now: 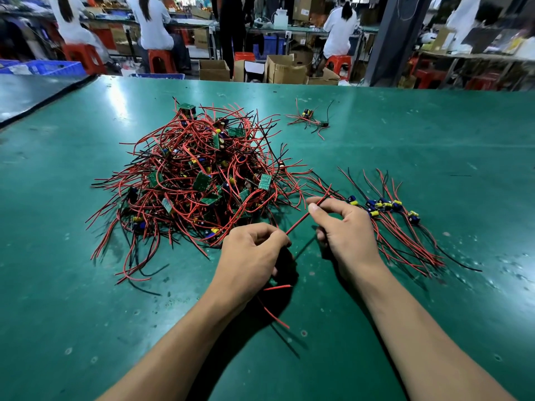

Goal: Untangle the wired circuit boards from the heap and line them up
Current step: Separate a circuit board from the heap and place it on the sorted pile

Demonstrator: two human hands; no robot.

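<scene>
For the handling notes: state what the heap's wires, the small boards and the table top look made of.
Wires: smooth red and black insulation, probably plastic; they bend in loose curves. Boards: rigid flat green sheets, likely circuit-board laminate, slightly glossy. Table top: green mat, perhaps rubber or vinyl; soft glare and scuff marks.

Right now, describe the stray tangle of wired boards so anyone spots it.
On the green table, look beyond the big heap, to its right. The stray tangle lies alone there, far smaller than the heap and the lined-up row.
</scene>
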